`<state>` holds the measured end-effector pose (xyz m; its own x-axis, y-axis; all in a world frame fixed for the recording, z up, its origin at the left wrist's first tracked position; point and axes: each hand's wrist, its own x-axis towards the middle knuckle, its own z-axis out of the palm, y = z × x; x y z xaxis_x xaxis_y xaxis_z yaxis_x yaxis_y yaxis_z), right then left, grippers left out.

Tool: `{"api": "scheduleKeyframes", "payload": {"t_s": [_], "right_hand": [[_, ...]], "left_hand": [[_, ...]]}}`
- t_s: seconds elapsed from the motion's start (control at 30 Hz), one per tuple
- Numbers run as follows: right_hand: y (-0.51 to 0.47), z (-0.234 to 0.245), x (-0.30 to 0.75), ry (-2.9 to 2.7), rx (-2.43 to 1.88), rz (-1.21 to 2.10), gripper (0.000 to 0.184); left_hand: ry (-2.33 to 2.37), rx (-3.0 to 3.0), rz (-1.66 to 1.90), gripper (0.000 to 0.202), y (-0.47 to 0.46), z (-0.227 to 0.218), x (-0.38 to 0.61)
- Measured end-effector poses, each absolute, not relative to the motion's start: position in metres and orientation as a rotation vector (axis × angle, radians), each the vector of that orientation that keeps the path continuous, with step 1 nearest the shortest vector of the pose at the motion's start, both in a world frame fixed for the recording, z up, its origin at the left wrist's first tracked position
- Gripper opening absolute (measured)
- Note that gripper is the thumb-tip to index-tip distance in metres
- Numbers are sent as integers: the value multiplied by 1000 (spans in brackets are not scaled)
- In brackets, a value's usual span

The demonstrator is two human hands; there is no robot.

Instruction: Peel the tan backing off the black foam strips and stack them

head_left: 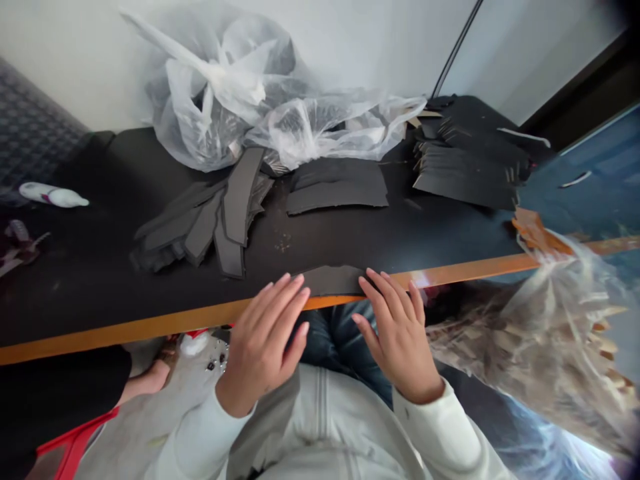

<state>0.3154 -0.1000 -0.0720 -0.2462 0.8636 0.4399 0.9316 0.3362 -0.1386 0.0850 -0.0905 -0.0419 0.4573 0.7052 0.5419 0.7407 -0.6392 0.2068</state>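
Note:
A flat, dark grey curved piece (334, 281) lies at the front edge of the black table, its material not clear. My left hand (273, 333) rests over its left end with the fingers stretched out. Over the right end is my right hand (397, 330), its fingers spread and the tips at the piece. Neither hand grips anything. Further back sits a neat stack of similar dark pieces (337, 187). To its left, a fanned pile of dark pieces (200, 223) lies loosely heaped.
Clear plastic bags (220, 87) stand against the wall. More black pieces (467, 163) are stacked at the right. A white bottle (54, 195) lies at the left. Below the table's orange edge (125, 331), a bag of brown scraps (530, 333) stands right; another person's arm (147, 382) shows lower left.

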Motion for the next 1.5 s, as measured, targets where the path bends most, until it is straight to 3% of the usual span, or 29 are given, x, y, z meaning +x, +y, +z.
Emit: {"api": "scheduleKeyframes", "payload": {"t_s": [0.13,0.43,0.6,0.8,0.9,1.07,1.17,1.4,1.5], "right_hand": [[-97,-63,302,-2115,-1606,-244,42],[-87,-77,295,-2301,-1514,-232,58],[-88,-65,321,-2341,-1346,-150,61],[-15,-64,414,-2006,-1515,-53,47],[39,-73,462,-1997,-1737,-138,57],[84,-85,498,-2049,-1910,-242,63],[81,-84,500,-2088,-1895,-290,60],[33,-71,483,-2160,-1750,-534,50],[7,-67,473,-2174,-1643,-691,41]], "left_hand": [[-1305,-2662,-687,49,-90,-57,102],[-1247,-2504,-623,40,-87,-70,105],[-1090,-2554,-731,34,-88,-50,89],[-917,-2467,-843,35,-64,0,34],[-1079,-2210,-801,48,-37,14,-4],[-1348,-2024,-526,35,2,7,-35],[-1396,-2066,-443,43,4,5,-23],[-923,-2632,-389,39,33,19,56],[-883,-2614,-300,34,72,8,88]]}}
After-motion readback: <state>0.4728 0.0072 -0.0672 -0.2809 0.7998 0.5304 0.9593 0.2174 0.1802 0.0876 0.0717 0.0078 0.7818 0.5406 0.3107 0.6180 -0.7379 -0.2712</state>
